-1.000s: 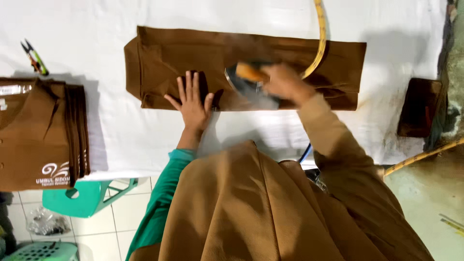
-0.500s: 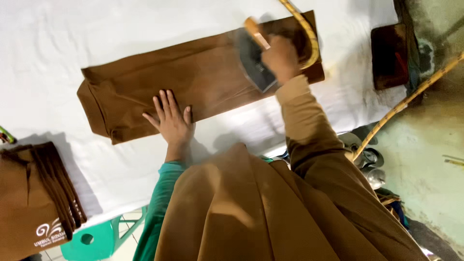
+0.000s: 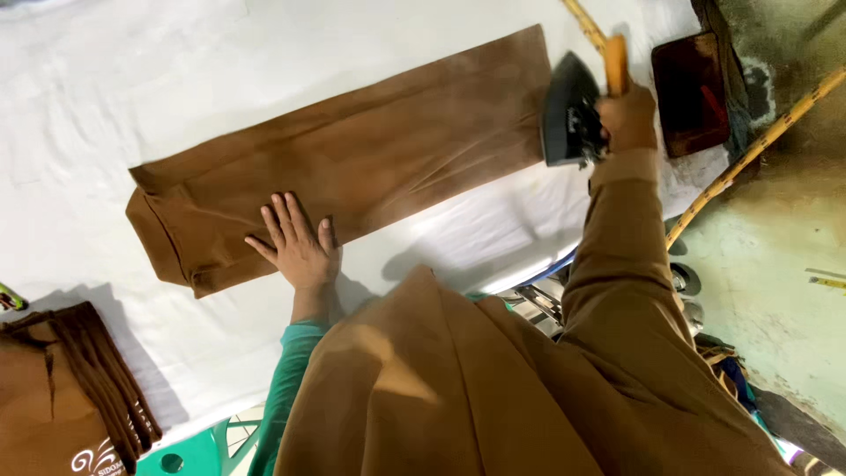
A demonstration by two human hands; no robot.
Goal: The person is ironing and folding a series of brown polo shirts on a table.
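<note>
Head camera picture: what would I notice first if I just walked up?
Probably the long brown cloth spread flat across the white table cover. The left hand presses flat on its near edge. At the cloth's right end, the right hand grips a dark iron by its wooden handle.

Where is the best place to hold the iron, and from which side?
Hold the iron by its orange handle, coming from above, opposite the dark soleplate. The right hand already grips that handle, so the hand stays away from the plate.
</note>
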